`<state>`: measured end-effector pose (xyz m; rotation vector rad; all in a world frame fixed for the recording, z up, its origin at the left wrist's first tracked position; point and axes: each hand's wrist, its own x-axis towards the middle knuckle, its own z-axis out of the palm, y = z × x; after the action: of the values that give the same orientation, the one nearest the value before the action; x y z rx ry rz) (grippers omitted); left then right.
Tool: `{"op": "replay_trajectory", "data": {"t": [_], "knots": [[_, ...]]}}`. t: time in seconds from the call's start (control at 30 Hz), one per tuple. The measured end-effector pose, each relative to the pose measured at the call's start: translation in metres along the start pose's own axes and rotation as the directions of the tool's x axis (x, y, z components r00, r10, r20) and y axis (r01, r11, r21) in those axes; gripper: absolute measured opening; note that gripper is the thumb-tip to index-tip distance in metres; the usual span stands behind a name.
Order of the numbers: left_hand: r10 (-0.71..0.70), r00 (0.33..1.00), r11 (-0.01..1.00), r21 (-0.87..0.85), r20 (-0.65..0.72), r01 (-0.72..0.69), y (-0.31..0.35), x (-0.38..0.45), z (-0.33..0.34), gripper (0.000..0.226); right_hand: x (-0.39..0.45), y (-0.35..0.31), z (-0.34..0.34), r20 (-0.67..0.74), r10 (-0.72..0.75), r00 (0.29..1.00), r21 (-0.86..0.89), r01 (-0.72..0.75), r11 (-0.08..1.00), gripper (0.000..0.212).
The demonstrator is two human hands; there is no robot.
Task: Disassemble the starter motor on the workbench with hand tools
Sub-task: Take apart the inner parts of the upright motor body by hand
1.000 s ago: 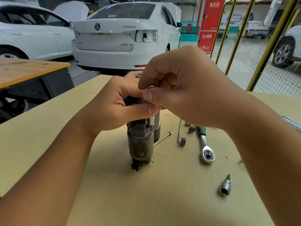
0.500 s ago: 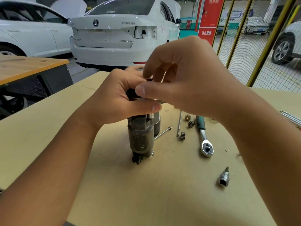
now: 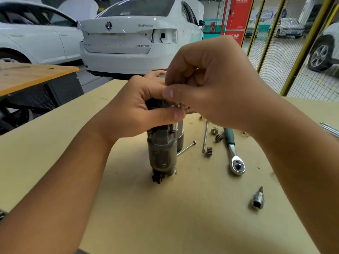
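Motor [image 3: 161, 154] stands on end near the middle of the worktop [image 3: 165, 217], connector end down; that footing looks small, so it probably stays upright only because it is held. Left hand [image 3: 135, 114] is wrapped round the upper body, thumb across the front; right hand [image 3: 211, 85] hovers over the top with fingers curled and thumb tip pressed in toward something small there; what it pinches is hidden, so I cannot tell whether it holds a part or only touches the motor.

Loose on the worktop to the right: two long bolts [image 3: 205, 136], three small gears [image 3: 209, 150], ratchet [image 3: 233, 154], socket bit [image 3: 257, 200].

Risks, as judged:
- motor tips if the left grip slackens while the right pulls or twists at the top; tall body, narrow base; a fall could land on the gears and bolts just beside it;
- small part at the top slips from the fingertips and drops into the housing or rolls off;
- gears and bolts lie unrestrained; a sweep of the right forearm could scatter them;
- fingers crowd the top, so a sudden release could pinch skin.
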<state>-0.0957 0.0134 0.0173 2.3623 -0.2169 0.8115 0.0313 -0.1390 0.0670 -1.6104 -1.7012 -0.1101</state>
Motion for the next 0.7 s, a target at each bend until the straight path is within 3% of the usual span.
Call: {"op": "replay_trajectory", "data": {"t": [0.13,0.33,0.5,0.63,0.7], "knots": [[-0.046,0.999,0.999,0.022,0.027,0.045,-0.0042,-0.0011,-0.0027,0.029,-0.0005,0.0022,-0.0071,0.095,-0.018,0.995,0.076,0.011,0.997,0.012],[-0.028,0.999,0.999,0.019,0.023,0.028,-0.0008,0.0003,-0.0012,0.008,0.0002,0.0039,0.0018,-0.016,0.016,1.0,0.045,-0.016,0.999,0.013],[-0.041,0.997,0.999,0.018,0.059,0.04,-0.0061,-0.0022,-0.0049,0.027,0.0,0.0077,-0.0059,0.123,-0.029,0.992,0.158,0.009,0.987,0.01],[-0.053,0.998,0.998,0.021,0.014,0.053,-0.0041,-0.0006,-0.0016,0.036,0.0,0.01,-0.0014,0.023,0.001,1.0,0.146,-0.004,0.989,0.009],[-0.046,0.999,0.999,0.017,0.017,0.046,-0.0027,-0.0002,-0.0018,0.027,0.0005,0.01,0.0002,-0.003,-0.007,1.0,0.126,0.007,0.992,0.011]]}}
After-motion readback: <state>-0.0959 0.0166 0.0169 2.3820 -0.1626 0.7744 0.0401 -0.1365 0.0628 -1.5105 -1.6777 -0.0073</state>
